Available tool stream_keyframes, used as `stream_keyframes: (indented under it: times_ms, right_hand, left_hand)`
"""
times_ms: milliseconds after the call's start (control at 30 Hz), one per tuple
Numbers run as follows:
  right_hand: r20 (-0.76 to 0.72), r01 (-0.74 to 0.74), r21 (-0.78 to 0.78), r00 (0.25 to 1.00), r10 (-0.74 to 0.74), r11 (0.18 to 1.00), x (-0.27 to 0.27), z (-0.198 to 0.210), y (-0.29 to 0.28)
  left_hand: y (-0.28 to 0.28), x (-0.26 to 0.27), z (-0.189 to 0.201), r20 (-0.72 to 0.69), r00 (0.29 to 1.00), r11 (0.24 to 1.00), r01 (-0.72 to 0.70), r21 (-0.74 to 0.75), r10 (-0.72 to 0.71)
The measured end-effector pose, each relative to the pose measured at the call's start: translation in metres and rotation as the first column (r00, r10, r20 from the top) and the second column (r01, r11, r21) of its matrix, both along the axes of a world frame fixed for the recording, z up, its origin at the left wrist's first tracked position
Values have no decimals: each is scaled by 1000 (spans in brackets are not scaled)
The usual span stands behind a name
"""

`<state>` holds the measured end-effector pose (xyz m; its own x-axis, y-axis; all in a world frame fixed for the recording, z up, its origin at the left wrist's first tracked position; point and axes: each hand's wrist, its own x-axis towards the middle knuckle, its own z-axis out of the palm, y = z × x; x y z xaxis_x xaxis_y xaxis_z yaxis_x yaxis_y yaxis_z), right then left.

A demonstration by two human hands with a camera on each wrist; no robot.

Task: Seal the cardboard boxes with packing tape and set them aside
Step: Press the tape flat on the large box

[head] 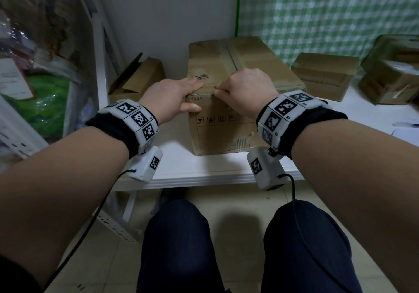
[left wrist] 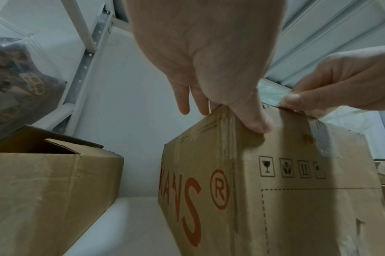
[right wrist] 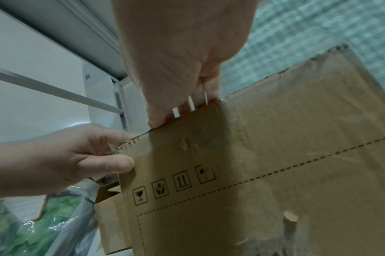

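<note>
A large worn cardboard box (head: 226,134) stands on the white table (head: 204,172), its front face printed with handling symbols. My left hand (head: 174,93) grips the near left top corner, fingers across the lid and thumb (left wrist: 257,124) pressed on the front face. My right hand (head: 244,88) is curled at the near top edge, beside the left. There its thumb and forefinger pinch clear packing tape (left wrist: 325,138), which runs over the edge and down the front face. In the right wrist view the right hand (right wrist: 176,60) covers the box (right wrist: 275,155) edge, with the left hand (right wrist: 66,155) at the corner.
An open cardboard box (head: 136,79) sits at the big box's left, against a white shelf frame (head: 99,66) and plastic bags (head: 45,88). Two smaller boxes (head: 324,75) (head: 390,70) lie at the back right, before a green checked curtain (head: 328,9).
</note>
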<state>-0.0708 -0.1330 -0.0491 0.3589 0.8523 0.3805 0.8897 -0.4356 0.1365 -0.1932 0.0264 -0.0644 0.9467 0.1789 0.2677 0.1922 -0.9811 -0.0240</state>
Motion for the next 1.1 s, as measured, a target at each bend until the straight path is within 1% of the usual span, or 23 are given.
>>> stream_keyframes:
  times_ms: [367, 700, 800, 867, 967, 1000, 1033, 1100]
  right_hand:
    - [-1, -18, 22, 1000, 19, 1000, 0, -2, -2]
    - [8, -29, 46, 1000, 28, 999, 0, -4, -4]
    - [6, -36, 29, 999, 36, 999, 0, -4, -6]
    - [17, -46, -12, 999, 46, 999, 2, -2, -7]
    - [-2, -32, -122, 999, 32, 992, 5, 4, -11]
    - [-32, -24, -135, 999, 20, 990, 5, 8, -12]
    - [-83, -21, -127, 996, 10, 992, 6, 12, -13]
    - [-220, -9, -50, 976, -3, 999, 11, 21, -13]
  left_hand:
    - [1, -5, -4, 82, 993, 997, 80, 15, -81]
    - [-1, -5, -8, 120, 989, 996, 77, 44, -82]
    - [2, -5, -6, 90, 992, 996, 87, 34, -90]
    - [4, -6, 0, 55, 994, 995, 96, 28, -98]
    - [0, -6, 13, -68, 995, 996, 81, 45, -78]
    - [-4, -5, 17, -82, 995, 998, 66, 21, -65]
    - [-7, -5, 22, -63, 997, 998, 39, -43, -41]
    - [-9, 2, 30, 8, 999, 971, -31, -237, 34]
